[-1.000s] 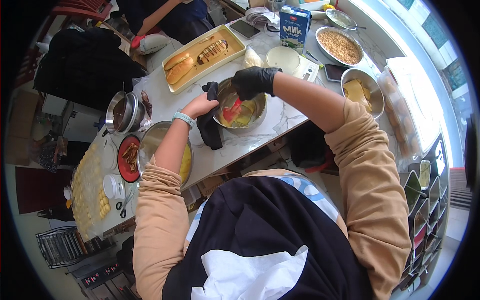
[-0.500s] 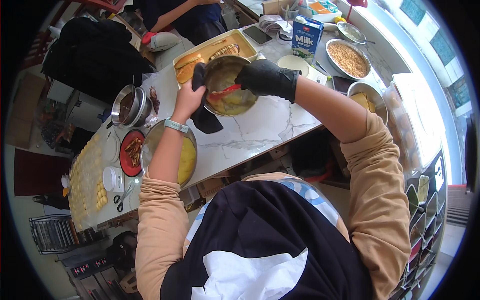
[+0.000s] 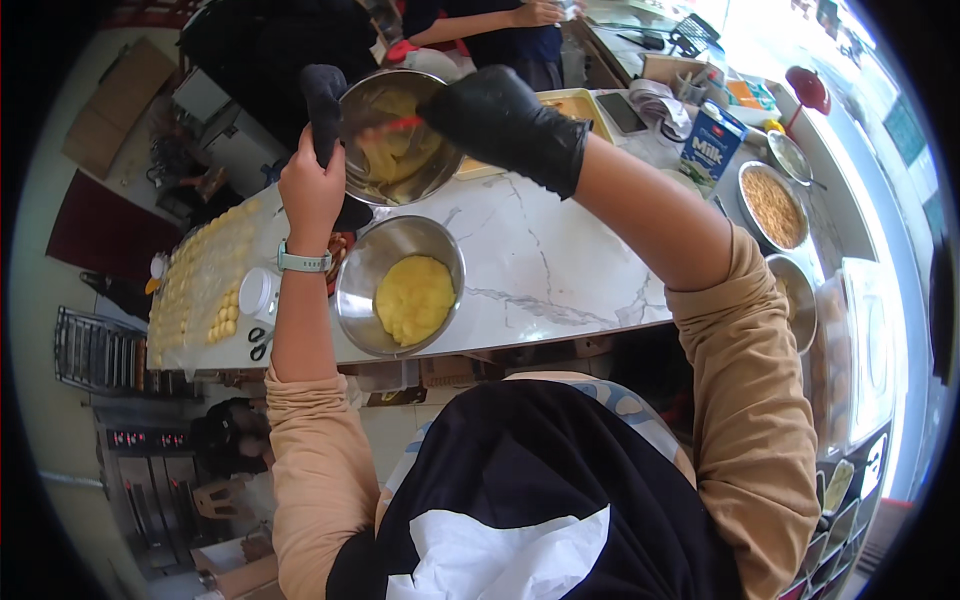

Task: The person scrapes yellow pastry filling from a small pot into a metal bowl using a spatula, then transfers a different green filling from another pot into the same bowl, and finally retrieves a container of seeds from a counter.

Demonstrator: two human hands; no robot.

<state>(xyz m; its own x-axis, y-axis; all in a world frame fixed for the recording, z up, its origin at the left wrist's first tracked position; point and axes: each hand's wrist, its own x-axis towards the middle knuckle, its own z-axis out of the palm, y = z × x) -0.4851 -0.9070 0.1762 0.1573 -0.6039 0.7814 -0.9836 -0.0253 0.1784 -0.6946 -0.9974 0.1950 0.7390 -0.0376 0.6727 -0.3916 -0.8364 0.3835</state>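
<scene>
My left hand [image 3: 312, 190] grips the rim side of a metal bowl [image 3: 440, 172] through a dark cloth [image 3: 321, 100]. This bowl is raised and tilted, with pale yellow cream smeared along its inside. In a black glove, my right hand [image 3: 505, 125] is closed around a red-handled spatula [image 3: 398, 125], whose head is blurred against the cream. On the counter just nearer to me stands a wider steel bowl [image 3: 352, 300] with a mound of smooth yellow cream [image 3: 413, 300] in it.
Behind my right hand are a yellow tray [image 3: 600, 120], a phone [image 3: 622, 113] and a milk carton [image 3: 712, 145]. A bowl of brown crumbs [image 3: 772, 205] stands right. Scissors [image 3: 261, 343], a white tub [image 3: 258, 293] and several dough balls [image 3: 225, 320] lie left. A co-worker [image 3: 490, 40] stands across.
Both hands have carried the raised bowl leftward, off the tray's front to beside the wider bowl, and tilted it more. The whole view has shifted, uncovering the wider bowl's cream.
</scene>
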